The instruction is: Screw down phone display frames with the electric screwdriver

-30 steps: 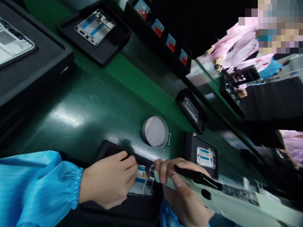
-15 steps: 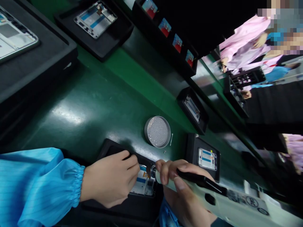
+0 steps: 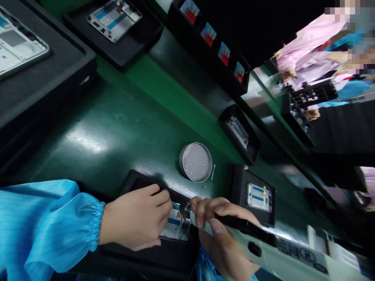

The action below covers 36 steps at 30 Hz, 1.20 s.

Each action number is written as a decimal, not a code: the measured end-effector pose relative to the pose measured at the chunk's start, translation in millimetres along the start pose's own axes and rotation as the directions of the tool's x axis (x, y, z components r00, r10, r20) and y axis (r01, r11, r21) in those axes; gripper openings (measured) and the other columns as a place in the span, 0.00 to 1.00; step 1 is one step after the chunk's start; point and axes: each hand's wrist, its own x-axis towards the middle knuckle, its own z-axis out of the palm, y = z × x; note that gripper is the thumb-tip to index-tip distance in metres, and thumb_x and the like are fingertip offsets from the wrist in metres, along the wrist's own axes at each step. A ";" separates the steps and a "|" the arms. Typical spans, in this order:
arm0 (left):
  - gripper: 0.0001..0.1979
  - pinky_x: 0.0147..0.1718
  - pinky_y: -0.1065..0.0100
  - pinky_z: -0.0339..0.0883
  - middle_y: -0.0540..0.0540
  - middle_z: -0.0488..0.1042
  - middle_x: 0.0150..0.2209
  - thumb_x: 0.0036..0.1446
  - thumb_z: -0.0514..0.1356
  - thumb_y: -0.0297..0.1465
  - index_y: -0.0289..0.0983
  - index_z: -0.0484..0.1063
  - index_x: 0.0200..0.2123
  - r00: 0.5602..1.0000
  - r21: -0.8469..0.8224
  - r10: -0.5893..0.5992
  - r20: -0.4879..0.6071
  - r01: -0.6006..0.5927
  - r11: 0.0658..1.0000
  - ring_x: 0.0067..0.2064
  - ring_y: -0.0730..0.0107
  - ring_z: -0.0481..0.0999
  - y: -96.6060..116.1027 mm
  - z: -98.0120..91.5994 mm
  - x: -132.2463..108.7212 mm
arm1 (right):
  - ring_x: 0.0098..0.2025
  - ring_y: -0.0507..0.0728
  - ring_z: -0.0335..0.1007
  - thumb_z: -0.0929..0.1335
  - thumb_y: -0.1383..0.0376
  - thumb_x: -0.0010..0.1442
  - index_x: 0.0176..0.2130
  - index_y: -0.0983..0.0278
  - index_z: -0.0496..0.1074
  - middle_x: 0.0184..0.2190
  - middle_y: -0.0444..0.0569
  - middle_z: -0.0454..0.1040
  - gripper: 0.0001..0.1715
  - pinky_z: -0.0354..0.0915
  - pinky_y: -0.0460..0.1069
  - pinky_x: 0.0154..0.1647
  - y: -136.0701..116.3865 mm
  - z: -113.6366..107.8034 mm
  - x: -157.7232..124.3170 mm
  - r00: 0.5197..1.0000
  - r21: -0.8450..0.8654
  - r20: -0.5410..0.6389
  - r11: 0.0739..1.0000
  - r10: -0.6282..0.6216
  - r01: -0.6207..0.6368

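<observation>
Left hand: covering left part of phone frame; fingertips hiding, cannot tell if pinching.
Right hand: wrapping around screwdriver, nose sitting at frame's right end.
Frame: lying in near tray.
Room: tabletop spreading from near tray to big tray.
Tight: dish sitting just past near tray's far edge.

The near-right tool is coloured pale green and black; the near silver frame is banded with blue.

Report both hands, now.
Left hand: curled at the phone frame; grip cannot be told.
Right hand: closed around the pale tool.
</observation>
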 end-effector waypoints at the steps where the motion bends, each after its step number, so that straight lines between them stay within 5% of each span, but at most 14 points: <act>1: 0.23 0.45 0.56 0.65 0.37 0.77 0.45 0.60 0.62 0.48 0.31 0.77 0.40 1.000 0.003 0.003 0.005 -0.003 1.000 0.47 0.53 0.73 -0.5 0.5 -0.4 | 0.24 0.50 0.68 0.71 0.68 0.59 0.40 0.57 0.75 0.25 0.40 0.69 0.08 0.70 0.55 0.35 0.7 -0.3 0.4 1.000 0.006 0.005 1.000 -0.003 0.003; 6: 0.23 0.46 0.56 0.67 0.34 0.77 0.46 0.61 0.63 0.44 0.29 0.74 0.47 0.999 0.084 0.004 -0.038 0.000 0.996 0.47 0.51 0.74 4.8 -4.5 -1.2 | 0.24 0.50 0.69 0.71 0.69 0.56 0.42 0.56 0.76 0.25 0.40 0.73 0.13 0.70 0.54 0.35 -11.6 -19.4 15.5 0.988 0.067 -0.125 0.993 -0.090 0.099; 10: 0.13 0.43 0.56 0.68 0.35 0.77 0.46 0.63 0.58 0.28 0.30 0.72 0.50 0.990 0.209 0.071 -0.126 -0.043 0.977 0.42 0.54 0.75 22.0 -22.4 -1.9 | 0.21 0.50 0.65 0.70 0.70 0.50 0.34 0.60 0.75 0.19 0.38 0.70 0.09 0.69 0.53 0.36 -34.6 -51.0 34.0 0.888 0.052 -0.420 0.971 -0.189 0.232; 13: 0.14 0.39 0.59 0.68 0.38 0.77 0.43 0.64 0.54 0.25 0.31 0.73 0.50 0.986 0.180 0.139 -0.088 -0.121 0.976 0.37 0.60 0.75 31.8 -37.3 -0.9 | 0.19 0.50 0.64 0.68 0.72 0.47 0.32 0.61 0.74 0.16 0.38 0.68 0.10 0.68 0.53 0.33 -46.0 -66.4 40.6 0.824 0.042 -0.515 0.953 -0.237 0.301; 20: 0.14 0.37 0.60 0.70 0.40 0.76 0.37 0.65 0.52 0.21 0.30 0.72 0.50 0.977 0.036 0.209 0.033 -0.210 0.977 0.35 0.62 0.74 29.7 -53.4 8.4 | 0.19 0.50 0.65 0.68 0.73 0.48 0.31 0.61 0.73 0.16 0.36 0.65 0.09 0.64 0.53 0.30 -50.2 -70.9 40.4 0.825 0.066 -0.500 0.938 -0.264 0.340; 25: 0.15 0.34 0.60 0.72 0.39 0.75 0.37 0.67 0.50 0.21 0.28 0.72 0.51 0.968 -0.050 0.236 0.081 -0.233 0.971 0.35 0.62 0.74 27.6 -58.9 12.2 | 0.16 0.52 0.65 0.68 0.73 0.42 0.29 0.61 0.74 0.17 0.37 0.66 0.11 0.62 0.54 0.23 -44.8 -72.6 44.2 0.778 0.026 -0.504 0.894 -0.375 0.448; 36: 0.15 0.33 0.58 0.73 0.38 0.75 0.38 0.65 0.50 0.19 0.26 0.71 0.51 0.961 -0.063 0.252 0.110 -0.247 0.967 0.36 0.59 0.74 28.3 -61.1 9.5 | 0.16 0.52 0.65 0.68 0.72 0.42 0.29 0.61 0.73 0.15 0.35 0.63 0.10 0.63 0.54 0.23 -43.8 -74.1 46.2 0.783 0.069 -0.523 0.899 -0.337 0.433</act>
